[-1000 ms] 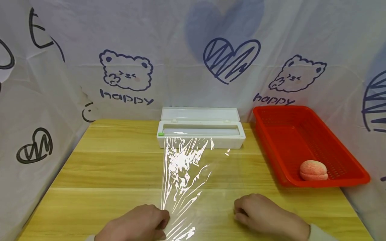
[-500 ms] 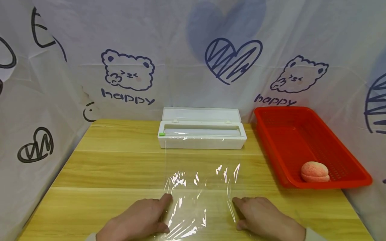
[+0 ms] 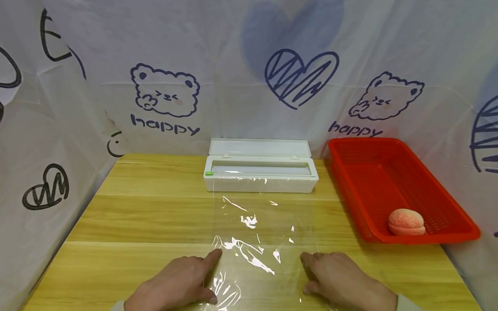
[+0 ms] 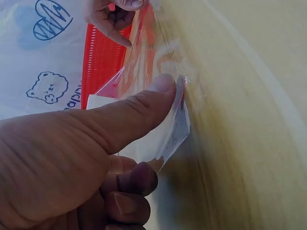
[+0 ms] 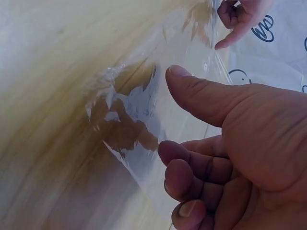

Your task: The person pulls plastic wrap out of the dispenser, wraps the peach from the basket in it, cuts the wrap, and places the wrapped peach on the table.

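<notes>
Left hand (image 3: 177, 276) lies palm inward at the left edge of a sheet of clear cling film (image 3: 256, 276), index finger and thumb extended and spread well apart, remaining fingers curled under. Right hand (image 3: 342, 276) mirrors it at the film's right edge: index and thumb straight with a wide gap between them, the other fingers bent in toward the palm. Neither hand shows a pinch; how firmly the fingertips bear on the film cannot be told. A pale cuff (image 3: 407, 304) is noted at the right wrist.

Cling film lies between the two hands over the wood-grain table (image 3: 136, 216), with wrinkles and bright reflections, and runs back to a white dispenser box (image 3: 260, 185) beyond the hands. Near the left wrist, a folded corner of the film stands proud of the table. The dispenser's lid (image 3: 260, 147) is raised at the rear; a film roll (image 3: 260, 170) sits inside, and a green slider (image 3: 209, 173) is at the left end of the front edge.

To the right of the dispenser stands a red plastic basket (image 3: 373, 181) with perforated walls. A pink, peach-like item (image 3: 406, 221) rests inside, at the near end. Behind the table hangs a white cloth (image 3: 233, 43) printed with bears, hearts and the word "happy".
</notes>
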A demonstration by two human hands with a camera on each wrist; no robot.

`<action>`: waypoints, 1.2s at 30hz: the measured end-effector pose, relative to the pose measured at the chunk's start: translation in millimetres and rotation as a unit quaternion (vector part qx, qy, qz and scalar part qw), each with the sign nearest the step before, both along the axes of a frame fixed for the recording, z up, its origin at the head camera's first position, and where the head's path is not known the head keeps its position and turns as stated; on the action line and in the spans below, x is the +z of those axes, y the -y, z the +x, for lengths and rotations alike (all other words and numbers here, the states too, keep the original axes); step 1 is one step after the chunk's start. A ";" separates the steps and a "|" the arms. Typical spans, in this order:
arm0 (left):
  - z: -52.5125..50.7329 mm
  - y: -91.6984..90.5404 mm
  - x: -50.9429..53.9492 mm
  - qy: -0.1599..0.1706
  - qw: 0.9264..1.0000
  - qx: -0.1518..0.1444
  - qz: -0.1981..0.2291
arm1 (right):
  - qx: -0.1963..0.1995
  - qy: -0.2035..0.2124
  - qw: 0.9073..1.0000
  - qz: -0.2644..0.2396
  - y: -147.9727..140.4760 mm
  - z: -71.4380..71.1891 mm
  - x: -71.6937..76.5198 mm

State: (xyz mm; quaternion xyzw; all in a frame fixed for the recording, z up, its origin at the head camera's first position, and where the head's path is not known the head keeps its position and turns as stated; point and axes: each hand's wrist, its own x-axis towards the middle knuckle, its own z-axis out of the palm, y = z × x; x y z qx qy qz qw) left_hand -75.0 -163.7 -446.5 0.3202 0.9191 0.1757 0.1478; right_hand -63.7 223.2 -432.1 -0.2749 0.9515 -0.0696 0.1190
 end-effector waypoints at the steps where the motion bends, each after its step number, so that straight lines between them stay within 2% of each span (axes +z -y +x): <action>1: -0.1 -0.2 0.7 0.000 1.000 0.000 0.000 | -0.002 0.004 1.000 0.001 0.3 -0.7 0.5; 5: -1.9 -2.2 3.2 -0.010 1.000 0.001 0.005 | 0.003 -0.009 1.000 -0.007 -0.2 -3.6 1.7; 11: -7.1 -6.3 4.9 -0.039 0.999 0.019 0.001 | 0.017 -0.071 0.997 -0.036 -1.2 -9.8 3.4; 17: -11.6 -8.7 9.5 -0.063 0.997 0.038 -0.010 | -0.038 -0.074 0.995 -0.047 1.0 -18.9 10.9; 25: -15.4 -13.1 16.5 -0.070 0.997 0.035 -0.007 | -0.080 -0.095 0.990 -0.065 1.6 -31.1 21.1; 31: -20.3 -16.3 17.1 -0.125 0.992 0.015 0.014 | -0.069 -0.173 0.979 -0.088 -7.6 -45.7 36.6; 36: -23.7 -17.0 18.9 -0.143 0.989 0.020 0.028 | -0.086 -0.190 0.975 -0.079 -21.0 -58.5 57.6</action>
